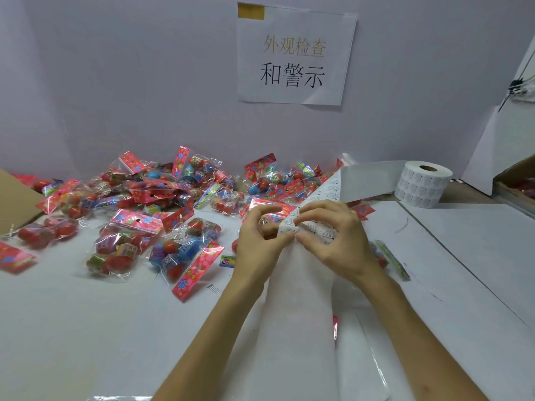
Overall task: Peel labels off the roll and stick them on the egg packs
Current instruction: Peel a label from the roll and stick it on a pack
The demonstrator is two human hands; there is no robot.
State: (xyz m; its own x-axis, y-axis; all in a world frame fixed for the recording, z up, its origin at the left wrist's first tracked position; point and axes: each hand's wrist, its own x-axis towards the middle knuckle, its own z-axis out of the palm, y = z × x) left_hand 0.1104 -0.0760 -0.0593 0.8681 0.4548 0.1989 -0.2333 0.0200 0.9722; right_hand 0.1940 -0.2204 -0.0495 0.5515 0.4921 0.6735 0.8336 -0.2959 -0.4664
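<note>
Head view, surface first. White table (86, 328), with a seam line running diagonally on its right side. Back wall (144, 82) is plain lilac. A paper sign (295, 91) is stuck to it with a yellow tape patch (250, 11) at the top left corner. It has two lines of Chinese print, the upper faint gold, the lower black. A white panel (498, 146) leans in at the right edge. Something dark sits high on it, and I can't resolve what.

Task items:
- egg packs (150, 204): loose heap across the left and centre rear of the table. Clear bags with red floral header cards, red and blue eggs inside.
- label roll (422, 183): stands on end at right rear, well apart from the hands.
- label strip (304, 285): runs from the roll to the hands and folds over there. The bare liner then drops toward the camera between the forearms.

Hands: left hand (260, 241) and right hand (335, 241) are together at the fold, fingertips almost touching. Each pinches the strip, thumb against forefinger, other fingers raised and curled. I can't tell whether a label is lifted off the liner; that spot is blurred.

Cut off or unclear:
- brown cardboard flap (14, 198) is clipped by the left edge.
- brown box (515, 183) is clipped by the right edge, with reddish contents I can't read.
- One more pack (393, 261) sits mostly behind the right wrist; only a green-yellow edge and a bit of red show.
- small colourful sticker (227, 261) lies on the table just left of the left wrist, design illegible.
- Label print is too small to read.
- Packs at far left are smeared.
</note>
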